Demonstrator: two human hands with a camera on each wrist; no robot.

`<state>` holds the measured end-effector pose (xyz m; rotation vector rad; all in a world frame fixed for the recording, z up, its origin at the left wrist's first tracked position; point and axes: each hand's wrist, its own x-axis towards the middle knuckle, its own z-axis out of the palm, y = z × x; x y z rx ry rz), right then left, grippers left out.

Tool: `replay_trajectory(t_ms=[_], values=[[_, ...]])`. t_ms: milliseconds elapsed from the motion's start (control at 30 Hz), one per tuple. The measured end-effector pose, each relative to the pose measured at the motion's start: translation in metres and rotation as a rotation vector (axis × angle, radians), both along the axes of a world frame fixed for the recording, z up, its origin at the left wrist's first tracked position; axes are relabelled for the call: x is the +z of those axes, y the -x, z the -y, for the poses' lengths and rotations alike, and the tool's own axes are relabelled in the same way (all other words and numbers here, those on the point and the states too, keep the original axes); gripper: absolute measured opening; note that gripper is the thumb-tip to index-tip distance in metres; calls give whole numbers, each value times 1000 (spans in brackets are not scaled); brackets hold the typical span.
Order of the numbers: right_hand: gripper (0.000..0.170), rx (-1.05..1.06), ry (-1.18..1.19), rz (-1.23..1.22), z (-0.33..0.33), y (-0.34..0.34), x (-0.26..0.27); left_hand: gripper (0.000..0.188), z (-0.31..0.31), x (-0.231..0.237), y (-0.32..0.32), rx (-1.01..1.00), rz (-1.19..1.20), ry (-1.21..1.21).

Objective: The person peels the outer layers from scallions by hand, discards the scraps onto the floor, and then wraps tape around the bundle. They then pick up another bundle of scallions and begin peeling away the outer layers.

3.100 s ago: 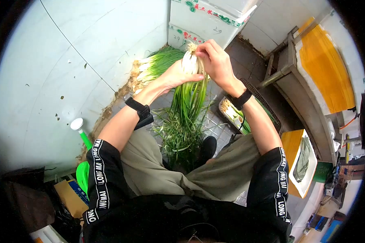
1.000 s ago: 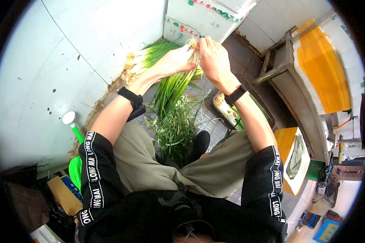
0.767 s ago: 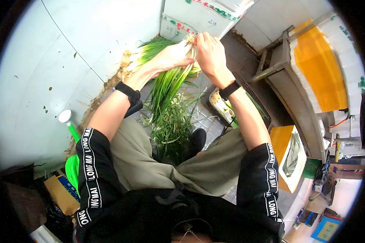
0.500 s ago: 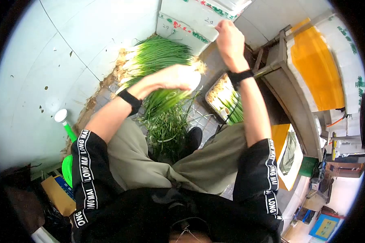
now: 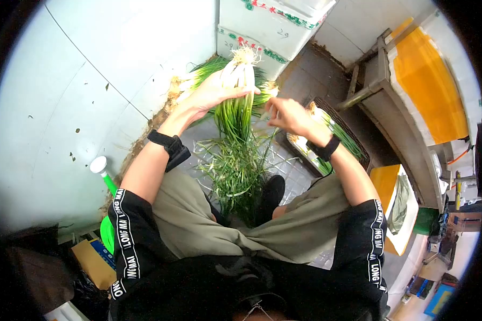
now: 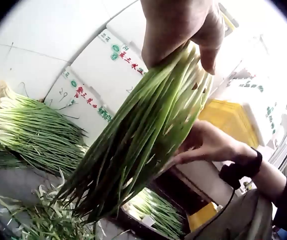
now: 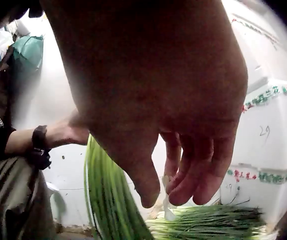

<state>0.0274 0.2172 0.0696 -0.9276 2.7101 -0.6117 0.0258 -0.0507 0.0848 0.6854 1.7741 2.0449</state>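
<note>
My left hand (image 5: 209,93) grips a bunch of scallions (image 5: 235,109) around its white stems, roots up and green leaves hanging down. In the left wrist view that hand (image 6: 183,30) has the bunch (image 6: 138,130) slanting below its thumb and fingers. To the right of the bunch, apart from it, is my right hand (image 5: 292,116), its fingers loosely bent. From the right wrist the thumb of this hand (image 7: 163,110) stands away from the fingers, and a thin white strip of peel (image 7: 167,202) shows by the fingertips.
More scallions (image 5: 187,80) lie by the wall on the left. Leaf trimmings (image 5: 233,176) are heaped on the floor between the feet. A dark basket (image 5: 361,152) with scallions is at the right. White foam boxes (image 5: 265,29) are stacked ahead, and a metal-framed table (image 5: 377,88) stands right.
The right hand left the roots, swung out to the right, and is now lower, beside the bunch. The left hand lowered the bunch, then raised it upright again.
</note>
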Motion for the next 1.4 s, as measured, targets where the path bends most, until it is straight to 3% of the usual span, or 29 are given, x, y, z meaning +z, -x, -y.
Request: replay_trajectory(t_ms=[100,200,400,467,533,567,633,733,867,933,1100,1167,1300,1400], values=[[29,89,41,92,4,-13,-2,43,2,3,-6,68,60,-52],[15,171,-222,-97,10,-15,-5,49,10,2,-6,89,69,18],[20,182,-24,-157,24,-10,-13,57,16,-13,-2,263,0,109],[25,170,6,-156,29,-8,-18,54,16,-2,-8,213,164,47],[25,7,383,-143,37,-7,-8,53,18,-2,-8,209,157,53],[32,-106,457,33,40,-6,4,53,19,-2,-8,211,151,36],[41,-45,754,227,42,4,-2,51,17,-1,-8,223,136,47],[46,69,787,400,46,2,-2,47,11,0,-8,169,107,33],[38,7,704,243,59,-5,7,45,4,-1,-5,256,110,38],[33,-158,632,48,64,-5,7,44,1,-6,1,296,113,46],[30,-267,653,-291,75,-3,11,43,-13,-11,6,514,74,-41],[23,-306,614,-375,77,-4,22,41,-19,-12,7,495,15,-41],[26,-224,440,-578,80,11,32,47,-26,-11,6,424,-146,85],[27,-156,437,-545,89,9,27,48,-23,-11,4,344,112,-60]])
